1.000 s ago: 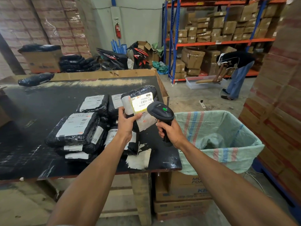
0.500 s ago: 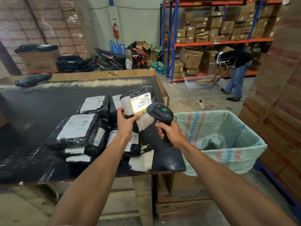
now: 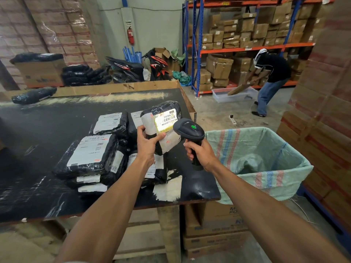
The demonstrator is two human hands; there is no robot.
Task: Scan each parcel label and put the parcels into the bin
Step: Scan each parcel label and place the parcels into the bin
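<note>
My left hand (image 3: pixel 148 144) grips a black-wrapped parcel (image 3: pixel 165 118) from below and holds it upright above the black table (image 3: pixel 47 130), its white label facing me. My right hand (image 3: pixel 199 152) is closed on the handle of a dark barcode scanner (image 3: pixel 190 130) whose green light is on. The scanner's head points at the label, which glows under its beam. A pile of several black parcels (image 3: pixel 91 154) with white labels lies on the table left of my hands. The bin (image 3: pixel 266 177), lined with a green striped woven sack, stands right of the table.
A lone black parcel (image 3: pixel 34 95) lies at the table's far left edge. Cardboard boxes (image 3: pixel 214 238) sit under the table's right end. Stacked cartons (image 3: pixel 326 130) wall off the right side. A person (image 3: pixel 269 76) bends at the shelving in the back. Motorbikes (image 3: pixel 125 71) are parked behind the table.
The parcel and scanner have stayed together in my hands, with the scanner light still on the label. The person in the back has shifted slightly.
</note>
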